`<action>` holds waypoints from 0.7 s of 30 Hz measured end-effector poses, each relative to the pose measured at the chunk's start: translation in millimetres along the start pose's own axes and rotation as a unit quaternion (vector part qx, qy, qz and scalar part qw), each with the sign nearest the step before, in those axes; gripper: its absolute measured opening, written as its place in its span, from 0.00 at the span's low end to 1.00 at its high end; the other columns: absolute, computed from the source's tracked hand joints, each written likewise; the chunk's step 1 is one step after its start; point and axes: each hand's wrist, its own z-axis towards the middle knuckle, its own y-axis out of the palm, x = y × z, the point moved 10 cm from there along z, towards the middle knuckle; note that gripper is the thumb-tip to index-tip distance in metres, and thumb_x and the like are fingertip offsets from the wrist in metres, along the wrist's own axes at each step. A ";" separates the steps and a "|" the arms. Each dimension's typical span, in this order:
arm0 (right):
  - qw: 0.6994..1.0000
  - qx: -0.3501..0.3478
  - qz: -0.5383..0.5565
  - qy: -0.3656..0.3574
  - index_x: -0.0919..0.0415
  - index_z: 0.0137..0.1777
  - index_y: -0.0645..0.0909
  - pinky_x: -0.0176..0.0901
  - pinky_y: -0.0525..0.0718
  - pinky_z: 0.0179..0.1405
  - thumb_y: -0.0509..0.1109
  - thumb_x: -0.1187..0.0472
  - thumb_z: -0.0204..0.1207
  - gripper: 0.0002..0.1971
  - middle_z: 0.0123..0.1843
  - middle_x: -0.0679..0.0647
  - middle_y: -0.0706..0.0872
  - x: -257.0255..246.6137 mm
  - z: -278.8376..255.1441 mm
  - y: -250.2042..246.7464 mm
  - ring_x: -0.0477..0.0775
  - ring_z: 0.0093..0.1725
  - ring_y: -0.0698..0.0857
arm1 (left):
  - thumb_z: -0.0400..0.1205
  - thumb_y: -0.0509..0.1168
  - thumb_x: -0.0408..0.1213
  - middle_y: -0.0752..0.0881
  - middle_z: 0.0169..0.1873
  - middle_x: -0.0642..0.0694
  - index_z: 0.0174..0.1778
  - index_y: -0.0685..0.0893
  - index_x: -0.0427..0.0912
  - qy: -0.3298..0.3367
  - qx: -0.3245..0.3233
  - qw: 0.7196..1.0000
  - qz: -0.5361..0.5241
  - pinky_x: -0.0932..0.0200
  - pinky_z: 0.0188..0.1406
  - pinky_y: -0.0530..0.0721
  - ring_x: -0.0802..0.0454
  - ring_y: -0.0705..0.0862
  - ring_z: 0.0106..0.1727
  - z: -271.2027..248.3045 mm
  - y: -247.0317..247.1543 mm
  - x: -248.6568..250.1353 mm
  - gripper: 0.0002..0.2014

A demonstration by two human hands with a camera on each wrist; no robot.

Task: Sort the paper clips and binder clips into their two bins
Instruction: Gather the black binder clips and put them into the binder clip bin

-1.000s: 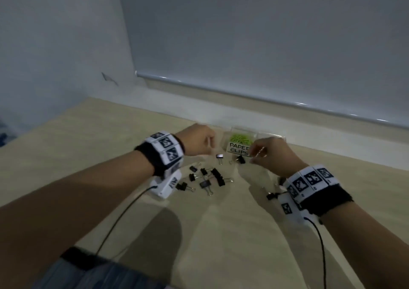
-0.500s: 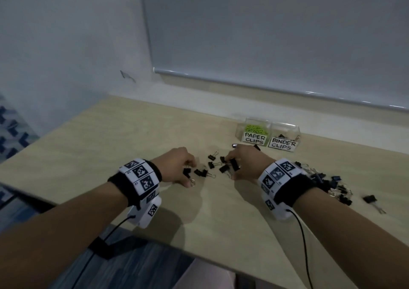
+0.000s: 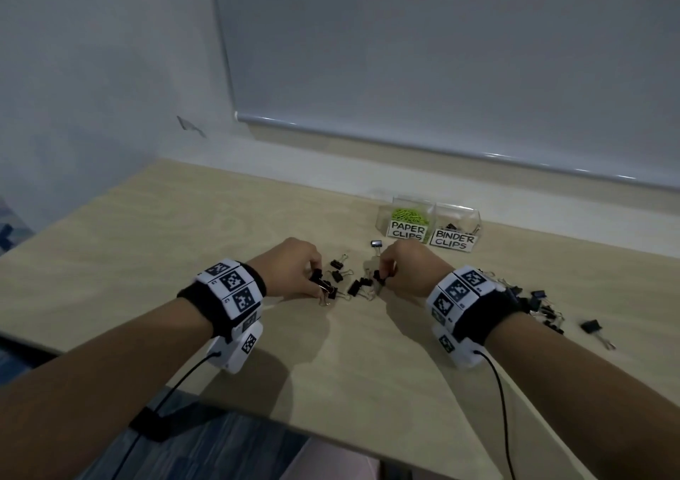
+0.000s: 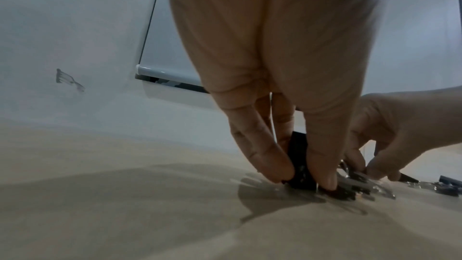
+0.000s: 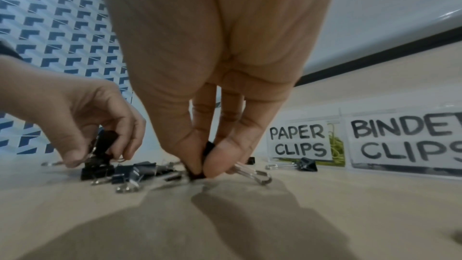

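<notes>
The left hand (image 3: 290, 268) pinches a black binder clip (image 4: 300, 163) between the thumb and the fingers, low at the table (image 3: 154, 244). The right hand (image 3: 408, 270) pinches another black clip (image 5: 208, 148) between thumb and forefinger, also down at the wood. In the head view both held clips are mostly covered by the fingers, so their full shape is hard to see. In the right wrist view a silver wire handle (image 5: 255, 173) comes out below the right fingers, but I cannot tell if it belongs to the held clip.

Between the two hands lies a small group of loose binder clips (image 3: 349, 281), some touching each other. A bigger pile (image 3: 533, 306) lies to the right, partly hidden behind the right wristband (image 3: 463, 292). One clip (image 3: 592, 327) lies apart from this pile, further right.

The two clear bins stand side by side and touching, near the back edge of the table. The bin labelled PAPER CLIPS (image 3: 406, 222) holds green paper clips. The bin labelled BINDER CLIPS (image 3: 456, 231) holds a few dark clips, which are hard to make out. In the right wrist view its label is cut off by the picture edge.

The table is light wood. Behind it are a pale wall (image 3: 92, 75) and a grey roller blind (image 3: 441, 56). A blue patterned floor (image 5: 57, 27) shows beside the table.
</notes>
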 end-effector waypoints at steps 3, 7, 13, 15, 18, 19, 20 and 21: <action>1.000 0.007 0.022 -0.002 0.63 0.40 0.88 0.41 0.86 0.45 0.72 0.70 0.68 0.05 0.42 0.55 0.89 4.2 -4.1 -4.0 0.51 0.43 0.86 | 0.70 0.79 0.43 0.88 0.40 0.50 0.44 0.89 0.40 0.003 0.021 0.998 -0.052 0.61 0.37 0.84 0.58 0.84 0.35 3.7 -6.0 4.3 0.12; 0.995 0.058 0.079 0.013 0.61 0.39 0.88 0.40 0.87 0.45 0.74 0.69 0.67 0.04 0.41 0.54 0.90 25.6 -13.0 -33.0 0.49 0.41 0.87 | 0.70 0.79 0.38 0.86 0.30 0.56 0.41 0.90 0.40 0.009 0.037 0.992 -0.118 0.73 0.32 0.79 0.68 0.82 0.28 19.7 -16.2 22.9 0.08; 0.943 0.239 0.198 0.120 0.59 0.35 0.86 0.29 0.85 0.29 0.72 0.71 0.69 0.07 0.33 0.52 0.88 115.1 -26.1 -112.8 0.48 0.33 0.88 | 0.72 0.77 0.38 0.91 0.40 0.45 0.43 0.90 0.38 0.055 0.085 0.983 -0.156 0.57 0.48 0.87 0.51 0.89 0.42 83.2 -30.7 98.8 0.08; 0.916 0.279 0.242 0.154 0.60 0.36 0.85 0.36 0.86 0.30 0.72 0.72 0.71 0.07 0.36 0.56 0.88 142.4 -24.8 -123.2 0.49 0.31 0.88 | 0.72 0.76 0.36 0.91 0.41 0.42 0.43 0.90 0.36 0.051 0.108 0.982 -0.144 0.54 0.50 0.87 0.48 0.89 0.43 112.5 -31.7 125.7 0.08; 0.894 0.294 0.277 0.193 0.60 0.39 0.85 0.42 0.89 0.37 0.73 0.71 0.71 0.06 0.41 0.59 0.89 169.4 -17.0 -116.0 0.54 0.32 0.89 | 0.74 0.76 0.36 0.90 0.44 0.39 0.46 0.90 0.34 0.038 0.119 0.985 -0.116 0.52 0.53 0.86 0.44 0.89 0.47 148.7 -26.8 155.4 0.10; 0.897 0.287 0.269 0.201 0.60 0.41 0.86 0.45 0.90 0.41 0.73 0.70 0.71 0.04 0.43 0.59 0.90 174.1 -13.7 -110.6 0.56 0.35 0.89 | 0.74 0.75 0.37 0.90 0.47 0.38 0.50 0.89 0.34 0.036 0.117 0.987 -0.102 0.52 0.55 0.86 0.43 0.88 0.49 155.9 -25.2 161.5 0.12; 0.904 0.280 0.249 0.205 0.60 0.44 0.87 0.47 0.90 0.44 0.74 0.69 0.72 0.04 0.46 0.58 0.90 176.4 -11.4 -107.0 0.57 0.38 0.90 | 0.74 0.76 0.38 0.89 0.50 0.38 0.54 0.88 0.35 0.033 0.115 0.989 -0.089 0.51 0.57 0.85 0.42 0.88 0.52 161.2 -24.8 163.6 0.16; 0.913 0.276 0.223 0.203 0.60 0.47 0.87 0.47 0.89 0.46 0.74 0.68 0.72 0.05 0.48 0.56 0.90 175.6 -10.9 -105.5 0.56 0.41 0.89 | 0.74 0.76 0.40 0.89 0.52 0.38 0.58 0.86 0.35 0.030 0.115 0.990 -0.079 0.51 0.58 0.84 0.42 0.87 0.53 163.0 -26.5 162.4 0.19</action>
